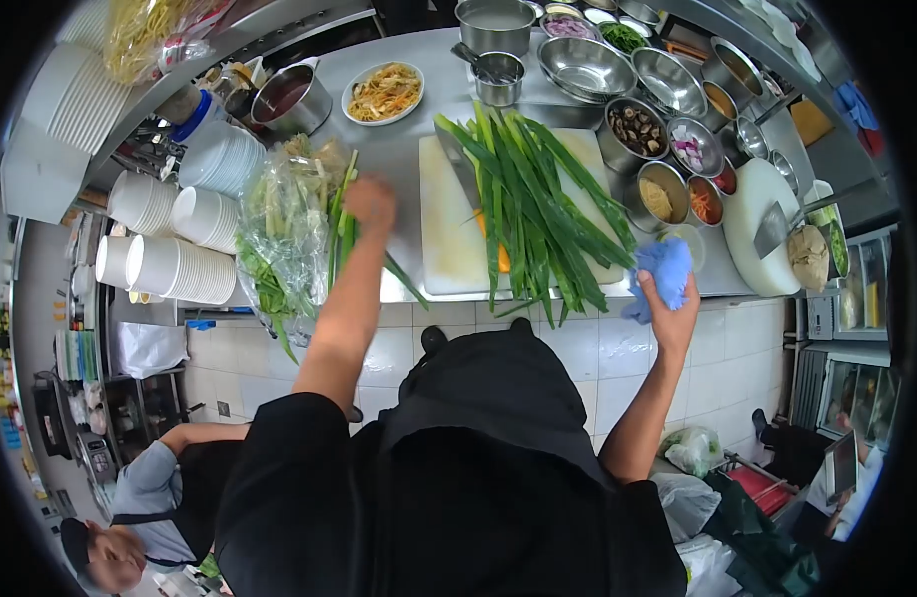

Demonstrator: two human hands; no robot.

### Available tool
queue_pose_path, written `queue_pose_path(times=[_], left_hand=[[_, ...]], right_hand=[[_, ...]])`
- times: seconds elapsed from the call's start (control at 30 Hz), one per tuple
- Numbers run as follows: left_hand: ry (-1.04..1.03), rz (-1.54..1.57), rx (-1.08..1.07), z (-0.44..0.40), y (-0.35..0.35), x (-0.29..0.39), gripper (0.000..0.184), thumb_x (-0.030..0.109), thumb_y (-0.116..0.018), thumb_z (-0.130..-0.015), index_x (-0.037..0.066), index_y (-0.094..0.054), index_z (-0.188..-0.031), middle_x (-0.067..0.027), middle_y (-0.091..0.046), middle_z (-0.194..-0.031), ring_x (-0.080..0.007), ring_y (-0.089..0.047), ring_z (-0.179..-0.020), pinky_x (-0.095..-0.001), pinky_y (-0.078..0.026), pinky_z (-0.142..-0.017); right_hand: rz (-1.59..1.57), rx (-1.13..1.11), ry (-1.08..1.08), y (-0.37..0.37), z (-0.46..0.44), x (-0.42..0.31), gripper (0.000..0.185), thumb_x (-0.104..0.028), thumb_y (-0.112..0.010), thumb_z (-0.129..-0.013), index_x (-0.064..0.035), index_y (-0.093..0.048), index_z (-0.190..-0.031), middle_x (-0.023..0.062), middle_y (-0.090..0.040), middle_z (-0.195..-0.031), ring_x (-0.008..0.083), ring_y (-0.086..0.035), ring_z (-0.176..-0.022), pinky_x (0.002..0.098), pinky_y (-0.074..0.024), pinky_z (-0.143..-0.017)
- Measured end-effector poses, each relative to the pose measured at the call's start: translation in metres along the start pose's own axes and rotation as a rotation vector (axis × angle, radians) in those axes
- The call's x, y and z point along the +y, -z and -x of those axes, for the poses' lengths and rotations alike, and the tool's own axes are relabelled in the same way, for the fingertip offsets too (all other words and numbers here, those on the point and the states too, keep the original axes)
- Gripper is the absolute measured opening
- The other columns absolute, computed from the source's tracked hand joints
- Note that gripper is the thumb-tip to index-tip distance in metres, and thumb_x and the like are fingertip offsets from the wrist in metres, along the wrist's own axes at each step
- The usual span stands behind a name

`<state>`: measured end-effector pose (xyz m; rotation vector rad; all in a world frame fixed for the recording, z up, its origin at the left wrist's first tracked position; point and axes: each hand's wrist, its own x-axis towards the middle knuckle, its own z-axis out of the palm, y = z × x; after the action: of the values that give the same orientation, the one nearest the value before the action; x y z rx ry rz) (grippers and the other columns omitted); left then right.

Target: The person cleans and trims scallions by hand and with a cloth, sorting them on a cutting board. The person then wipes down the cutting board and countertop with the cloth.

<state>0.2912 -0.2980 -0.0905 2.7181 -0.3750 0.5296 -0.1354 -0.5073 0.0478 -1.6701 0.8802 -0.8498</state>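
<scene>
My left hand [370, 206], slightly blurred, is curled beside several green stalks [341, 234] along the edge of a clear plastic bag of leafy greens [291, 234]. Whatever its fingers hold is hidden. A crumpled blue cloth [663, 274] is gripped in my right hand [671, 306] at the counter's front edge. Between my hands, a large pile of long green scallion leaves [533, 209] lies across the white cutting board [441, 234], some tips overhanging the front. A knife [460, 164] lies on the board, its yellow handle [502, 261] partly under the leaves.
White bowls [185, 269] stand stacked at left, near a plate of noodles [383, 93]. Metal bowls of mushrooms [636, 129], onion [689, 146] and shredded carrot [705, 202] crowd the right. Beyond them is a round white board [762, 239] with a cleaver [774, 227]. A co-worker [160, 488] is at lower left.
</scene>
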Motion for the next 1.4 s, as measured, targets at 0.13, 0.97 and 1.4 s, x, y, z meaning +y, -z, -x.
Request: queue_pose_path(times=[0.13, 0.97, 1.4], left_hand=[[0.178, -0.340, -0.143, -0.015, 0.012, -0.060, 0.026, 0.028, -0.055, -0.078, 0.006, -0.065, -0.087, -0.0132, -0.065, -0.085, -0.0265, -0.063, -0.079, -0.0418, -0.048, -0.069], [0.603, 1.864, -0.417, -0.001, 0.103, 0.146, 0.009, 0.006, -0.049, -0.088, -0.001, -0.055, -0.091, -0.0126, -0.060, -0.087, -0.0187, -0.057, -0.075, -0.0300, -0.049, -0.067], [0.015, 0.905, -0.118, 0.024, 0.021, 0.142, 0.044, 0.026, -0.064, -0.079, 0.001, -0.057, -0.116, -0.0159, -0.064, -0.104, -0.0229, -0.063, -0.090, -0.0320, -0.047, -0.080]], right_hand=[[-0.036, -0.134, 0.077, -0.039, -0.007, -0.028, 0.047, -0.015, -0.074, -0.075, 0.0015, -0.053, -0.114, 0.0074, -0.062, -0.101, 0.0138, -0.058, -0.089, 0.0274, -0.0457, -0.080], [-0.347, -0.509, 0.114, -0.219, -0.029, -0.023, 0.077, -0.021, -0.074, -0.069, -0.0011, -0.037, -0.133, 0.0153, -0.051, -0.123, 0.0215, -0.051, -0.110, 0.0306, -0.0416, -0.091], [0.319, 0.048, 0.179, -0.013, -0.012, 0.000, 0.066, -0.012, -0.071, -0.073, -0.0024, -0.040, -0.131, 0.0182, -0.049, -0.125, 0.0244, -0.048, -0.114, 0.0349, -0.0388, -0.095]])
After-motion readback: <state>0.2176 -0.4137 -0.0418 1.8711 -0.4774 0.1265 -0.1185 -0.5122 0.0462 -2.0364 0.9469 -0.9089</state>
